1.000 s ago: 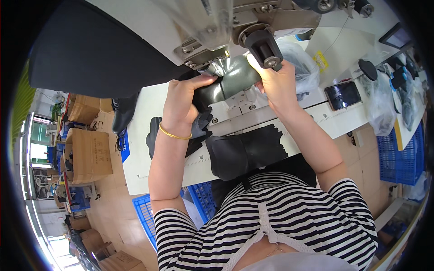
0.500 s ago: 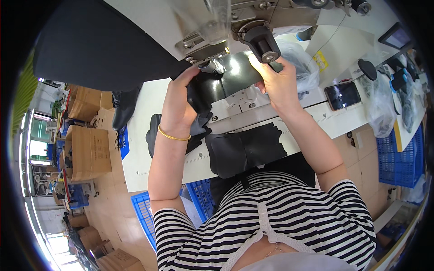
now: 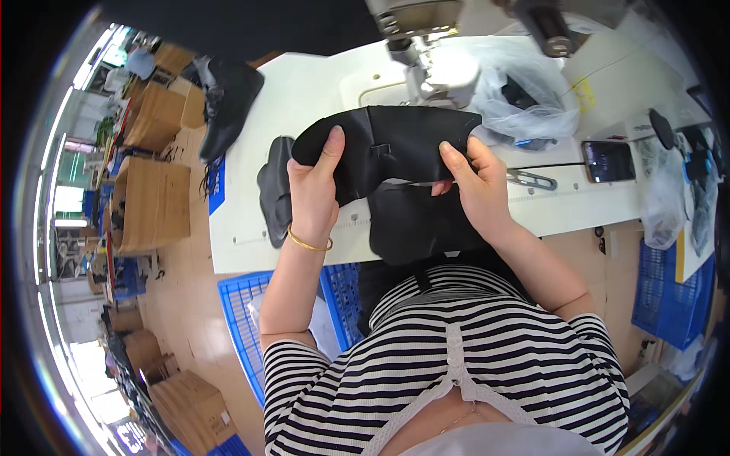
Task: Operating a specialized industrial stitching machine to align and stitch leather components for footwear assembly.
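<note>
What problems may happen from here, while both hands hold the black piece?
The loose black piece lies at the white table's front edge, so it might slide off if nudged.
The right hand is close to a small metal tool and could knock it.
The held piece appears near the machine's metal parts and might catch there.

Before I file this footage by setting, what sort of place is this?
Probably a shoe workshop: a sewing machine, a black shoe and a black piece of material held in front of the machine.
</note>
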Action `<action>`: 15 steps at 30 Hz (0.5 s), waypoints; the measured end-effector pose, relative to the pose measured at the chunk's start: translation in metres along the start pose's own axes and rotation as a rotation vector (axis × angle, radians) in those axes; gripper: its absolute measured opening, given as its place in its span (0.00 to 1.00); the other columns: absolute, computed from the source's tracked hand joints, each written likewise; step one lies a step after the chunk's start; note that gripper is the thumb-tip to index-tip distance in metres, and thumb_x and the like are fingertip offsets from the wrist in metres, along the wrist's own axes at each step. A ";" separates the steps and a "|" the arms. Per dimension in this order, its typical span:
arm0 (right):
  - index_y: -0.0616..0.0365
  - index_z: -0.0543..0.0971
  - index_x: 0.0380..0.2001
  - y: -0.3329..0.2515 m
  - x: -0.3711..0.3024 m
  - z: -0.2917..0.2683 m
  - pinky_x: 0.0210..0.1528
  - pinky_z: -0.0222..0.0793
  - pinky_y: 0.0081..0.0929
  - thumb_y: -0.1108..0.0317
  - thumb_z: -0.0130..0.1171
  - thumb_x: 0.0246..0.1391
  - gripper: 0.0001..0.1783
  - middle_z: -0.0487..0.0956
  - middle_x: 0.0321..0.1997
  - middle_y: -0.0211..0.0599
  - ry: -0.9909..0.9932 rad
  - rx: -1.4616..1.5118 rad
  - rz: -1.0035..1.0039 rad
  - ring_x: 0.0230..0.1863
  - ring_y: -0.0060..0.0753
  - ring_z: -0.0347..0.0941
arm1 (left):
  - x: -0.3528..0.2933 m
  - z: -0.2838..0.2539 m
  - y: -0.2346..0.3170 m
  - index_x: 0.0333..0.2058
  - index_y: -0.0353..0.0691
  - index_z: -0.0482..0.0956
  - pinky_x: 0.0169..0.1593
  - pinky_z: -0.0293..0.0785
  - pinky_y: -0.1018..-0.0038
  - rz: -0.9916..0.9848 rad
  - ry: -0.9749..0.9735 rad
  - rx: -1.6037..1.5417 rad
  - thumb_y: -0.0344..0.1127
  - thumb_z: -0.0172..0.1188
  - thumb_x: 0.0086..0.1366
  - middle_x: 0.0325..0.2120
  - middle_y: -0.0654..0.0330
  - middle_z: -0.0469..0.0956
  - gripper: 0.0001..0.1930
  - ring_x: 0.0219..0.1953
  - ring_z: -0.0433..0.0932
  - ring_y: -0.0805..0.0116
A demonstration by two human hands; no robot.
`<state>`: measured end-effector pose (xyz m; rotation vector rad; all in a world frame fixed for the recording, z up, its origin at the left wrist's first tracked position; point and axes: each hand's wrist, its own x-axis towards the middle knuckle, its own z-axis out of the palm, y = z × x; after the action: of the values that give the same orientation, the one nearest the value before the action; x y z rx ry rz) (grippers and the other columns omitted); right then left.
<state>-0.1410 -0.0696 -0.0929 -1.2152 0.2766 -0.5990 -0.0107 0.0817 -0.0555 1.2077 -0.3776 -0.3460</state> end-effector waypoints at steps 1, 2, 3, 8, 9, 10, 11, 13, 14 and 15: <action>0.61 0.70 0.26 0.008 0.002 0.001 0.19 0.67 0.15 0.64 0.53 0.60 0.13 0.71 0.24 0.28 -0.031 -0.036 0.030 0.19 0.16 0.70 | -0.001 -0.009 0.000 0.38 0.34 0.81 0.42 0.71 0.80 -0.002 0.032 0.060 0.33 0.61 0.62 0.34 0.63 0.80 0.09 0.36 0.75 0.78; 0.60 0.70 0.25 0.013 0.004 0.004 0.19 0.67 0.15 0.64 0.54 0.60 0.13 0.71 0.23 0.29 -0.062 -0.073 0.058 0.18 0.17 0.70 | -0.002 -0.017 0.000 0.38 0.33 0.81 0.41 0.70 0.81 -0.003 0.062 0.119 0.34 0.61 0.62 0.33 0.64 0.80 0.10 0.35 0.74 0.79; 0.62 0.70 0.26 0.016 0.005 0.009 0.19 0.67 0.15 0.65 0.54 0.59 0.12 0.72 0.22 0.30 -0.077 -0.095 0.113 0.18 0.19 0.72 | -0.002 -0.026 0.000 0.38 0.33 0.81 0.41 0.70 0.81 -0.001 0.077 0.122 0.34 0.61 0.62 0.33 0.64 0.80 0.10 0.35 0.74 0.79; 0.67 0.71 0.32 0.033 0.025 0.042 0.24 0.70 0.20 0.69 0.55 0.56 0.10 0.74 0.24 0.34 -0.123 -0.036 0.209 0.23 0.22 0.75 | 0.014 -0.074 0.007 0.34 0.29 0.80 0.35 0.69 0.80 0.007 0.242 0.727 0.43 0.63 0.60 0.25 0.64 0.79 0.18 0.29 0.72 0.80; 0.67 0.72 0.36 0.034 0.025 0.044 0.28 0.71 0.22 0.69 0.55 0.55 0.10 0.75 0.27 0.37 -0.156 -0.248 0.074 0.26 0.24 0.76 | 0.020 -0.088 0.009 0.32 0.29 0.80 0.33 0.70 0.76 -0.097 0.256 0.883 0.44 0.64 0.58 0.23 0.60 0.79 0.18 0.27 0.73 0.76; 0.67 0.73 0.40 0.035 0.025 0.045 0.32 0.72 0.24 0.70 0.55 0.54 0.12 0.76 0.30 0.39 -0.190 -0.458 -0.065 0.30 0.26 0.77 | 0.023 -0.099 0.008 0.32 0.29 0.80 0.33 0.70 0.76 -0.098 0.264 0.884 0.44 0.64 0.58 0.23 0.60 0.79 0.18 0.27 0.73 0.76; 0.67 0.73 0.40 0.036 0.021 0.042 0.32 0.72 0.24 0.70 0.55 0.54 0.12 0.76 0.30 0.39 -0.196 -0.456 -0.065 0.30 0.26 0.77 | 0.024 -0.109 0.005 0.31 0.30 0.80 0.33 0.70 0.74 0.019 0.317 1.023 0.42 0.64 0.57 0.24 0.59 0.78 0.16 0.26 0.73 0.73; 0.66 0.74 0.40 0.035 0.005 0.020 0.36 0.71 0.27 0.72 0.56 0.53 0.12 0.77 0.33 0.40 -0.177 -0.600 -0.236 0.32 0.30 0.75 | 0.021 -0.109 0.004 0.29 0.33 0.78 0.33 0.70 0.69 0.385 0.434 1.246 0.34 0.63 0.55 0.25 0.57 0.76 0.09 0.26 0.74 0.66; 0.65 0.74 0.40 0.034 -0.001 0.006 0.38 0.70 0.29 0.72 0.56 0.52 0.12 0.77 0.34 0.41 -0.163 -0.675 -0.322 0.33 0.33 0.75 | 0.018 -0.104 0.007 0.29 0.33 0.78 0.33 0.70 0.69 0.383 0.428 1.239 0.34 0.63 0.55 0.25 0.57 0.76 0.09 0.26 0.74 0.66; 0.64 0.75 0.39 0.029 -0.004 -0.009 0.38 0.69 0.30 0.73 0.57 0.51 0.11 0.77 0.34 0.41 -0.104 -0.792 -0.403 0.33 0.34 0.74 | 0.015 -0.099 0.011 0.31 0.34 0.78 0.32 0.70 0.70 0.669 0.482 1.326 0.33 0.63 0.55 0.25 0.58 0.76 0.08 0.25 0.73 0.67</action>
<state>-0.1407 -0.0680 -0.1237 -2.0906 0.1816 -0.8034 0.0484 0.1613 -0.0745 2.2527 -0.5741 0.9265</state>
